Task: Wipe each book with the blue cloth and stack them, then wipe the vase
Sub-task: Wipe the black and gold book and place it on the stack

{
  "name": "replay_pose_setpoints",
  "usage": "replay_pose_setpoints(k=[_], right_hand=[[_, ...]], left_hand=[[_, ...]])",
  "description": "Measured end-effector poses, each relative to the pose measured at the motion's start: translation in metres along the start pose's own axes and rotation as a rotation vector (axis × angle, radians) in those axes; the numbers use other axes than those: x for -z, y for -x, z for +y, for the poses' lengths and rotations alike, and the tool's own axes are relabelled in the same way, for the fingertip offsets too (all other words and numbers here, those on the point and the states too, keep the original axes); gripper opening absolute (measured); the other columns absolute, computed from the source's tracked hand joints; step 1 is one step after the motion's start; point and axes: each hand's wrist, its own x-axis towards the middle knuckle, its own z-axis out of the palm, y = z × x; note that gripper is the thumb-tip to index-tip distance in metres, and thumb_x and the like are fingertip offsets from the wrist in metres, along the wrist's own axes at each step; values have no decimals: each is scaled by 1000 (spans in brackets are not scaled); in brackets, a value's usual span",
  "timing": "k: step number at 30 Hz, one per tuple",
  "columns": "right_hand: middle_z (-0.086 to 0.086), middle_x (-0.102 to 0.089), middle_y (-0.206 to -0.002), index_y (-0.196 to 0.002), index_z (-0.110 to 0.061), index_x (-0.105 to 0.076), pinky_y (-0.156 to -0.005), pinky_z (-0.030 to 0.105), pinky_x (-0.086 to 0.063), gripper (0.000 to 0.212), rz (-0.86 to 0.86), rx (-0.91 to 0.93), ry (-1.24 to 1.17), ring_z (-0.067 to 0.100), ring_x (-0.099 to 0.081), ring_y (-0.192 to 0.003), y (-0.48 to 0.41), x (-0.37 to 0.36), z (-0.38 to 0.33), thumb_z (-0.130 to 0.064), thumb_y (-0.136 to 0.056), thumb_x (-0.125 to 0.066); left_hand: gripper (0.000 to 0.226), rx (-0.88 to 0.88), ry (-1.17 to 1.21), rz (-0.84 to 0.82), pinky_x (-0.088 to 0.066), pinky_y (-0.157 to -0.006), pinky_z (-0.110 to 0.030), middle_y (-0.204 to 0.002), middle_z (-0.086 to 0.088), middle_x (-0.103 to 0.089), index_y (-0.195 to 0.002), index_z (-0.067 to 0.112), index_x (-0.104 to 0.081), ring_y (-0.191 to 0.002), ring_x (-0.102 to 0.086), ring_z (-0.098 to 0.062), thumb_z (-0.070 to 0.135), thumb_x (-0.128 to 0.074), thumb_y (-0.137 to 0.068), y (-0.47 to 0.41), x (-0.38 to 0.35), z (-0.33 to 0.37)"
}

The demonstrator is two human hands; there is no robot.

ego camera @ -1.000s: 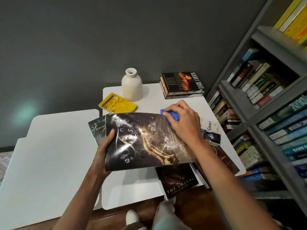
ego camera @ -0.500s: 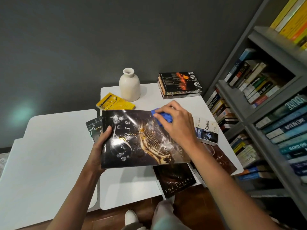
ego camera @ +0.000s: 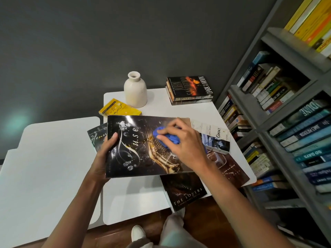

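Observation:
A large dark glossy book (ego camera: pixel 136 154) with a gold feather on its cover is held above the white table (ego camera: pixel 136 197). My left hand (ego camera: pixel 105 154) grips its left edge. My right hand (ego camera: pixel 182 142) presses the bunched blue cloth (ego camera: pixel 167 137) onto the middle of the cover. A cream vase (ego camera: pixel 135 90) stands at the back of the table. To its right lies a short stack of books (ego camera: pixel 189 90) with "Dark of the Moon" on top.
Loose books lie around the held one: a yellow book (ego camera: pixel 118 109), a dark "Henry" book (ego camera: pixel 95 136), "Contact" (ego camera: pixel 216 138), a brown book (ego camera: pixel 231 170) and "The Lovers" (ego camera: pixel 184 192) at the front edge. A second white table (ego camera: pixel 44 167) stands left. A full grey bookshelf (ego camera: pixel 286 122) fills the right.
My right hand has slid the blue cloth leftward from the cover's upper right corner to its middle. The book has shifted slightly left and levelled in my left hand.

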Motion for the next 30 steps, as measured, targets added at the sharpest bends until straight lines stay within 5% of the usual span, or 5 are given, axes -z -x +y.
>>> replay_pose_setpoints(k=[7,10,15,21,30], right_hand=[[-1,-59,-91,-90,-16,-73,-64,35,-56,17,130,-132,88,15,-60,-74,-12,18,34,-31,-83,-72],[1,-61,-92,-92,-14,-73,-62,34,-58,26,91,-49,62,16,-61,-74,-6,9,14,-36,-82,-65],[0,-60,-92,-93,-13,-73,-61,29,-59,28,23,-38,19,11,-60,-72,34,13,23,-36,-82,-63],[-1,-59,-91,-92,-17,-74,-62,34,-56,17,170,-153,94,17,-61,-73,-3,22,40,-31,-83,-73],[-1,-61,-91,-93,-12,-74,-64,31,-59,24,69,-136,54,14,-62,-73,45,19,40,-33,-81,-69]], left_hand=[[33,28,20,4,-60,-63,-30,-90,-3,-76,-110,13,-68,-78,-74,-18,32,-45,-97,3,-5,-11],[38,33,20,-6,-60,-65,-31,-93,-4,-76,-95,17,-77,-81,-74,-19,32,-42,-99,-1,-13,-10],[36,18,9,-4,-60,-68,-31,-100,-5,-75,-110,15,-70,-86,-74,-20,34,-42,-99,-2,-10,-6],[47,37,60,-9,-60,-62,-30,-88,-3,-77,-80,20,-82,-77,-74,-18,32,-41,-100,-2,-20,-14],[35,35,51,11,-60,-67,-33,-100,-5,-76,-111,16,-70,-88,-74,-22,36,-43,-99,-4,-10,-10]])
